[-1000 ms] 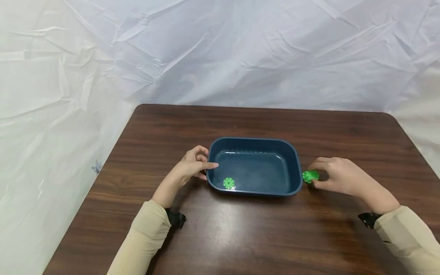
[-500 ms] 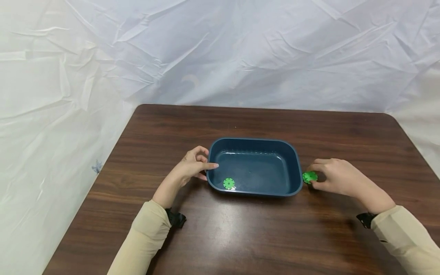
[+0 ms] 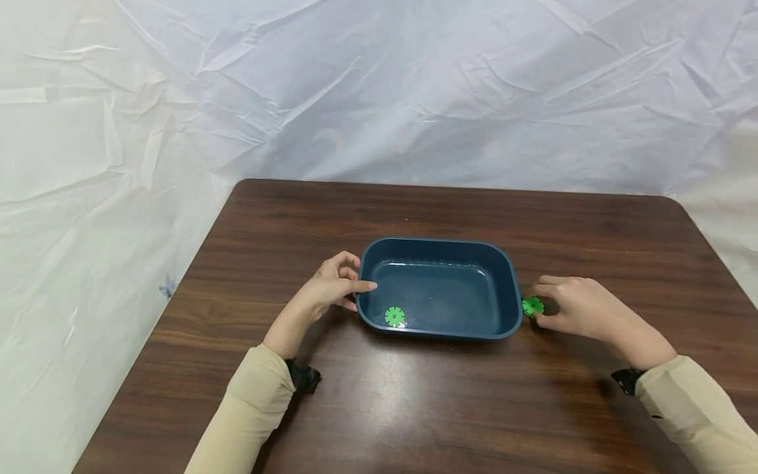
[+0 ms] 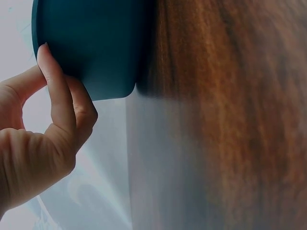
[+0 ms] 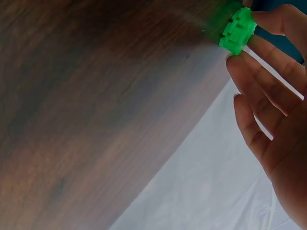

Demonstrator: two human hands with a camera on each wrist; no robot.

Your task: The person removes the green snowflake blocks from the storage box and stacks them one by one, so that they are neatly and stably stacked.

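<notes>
Right hand [image 3: 583, 306] beside the right end wall of the dark blue rectangular plastic tray [image 3: 439, 245], which stands mid-way across the brown wood-grain table [image 3: 414, 408]. The fingers [image 5: 268, 81] pinch a small bright green toothed plastic disc [image 3: 531, 306], held just outside the tray rim and close above the table; whether it touches the wood cannot be told. A second green toothed disc [image 3: 393, 316] lies flat on the tray floor near the front left corner.

Risk, as a judgement: the pinch sits on the disc's notched edge (a narrow purchase), so the piece could slip or flip out of the fingers, and a low lift could knock it against the rim and send it onto the table. A jolt there could also shift the light tray.

Left hand [image 3: 331, 286]: thumb and curled fingers [image 4: 55, 91] rest against the tray's left end wall, the forefinger lying over the rim, the wrist low on the table, steadying the tray. The right forearm, in a beige sleeve [image 3: 699, 411], angles in from the front right, palm turned toward the tray.
</notes>
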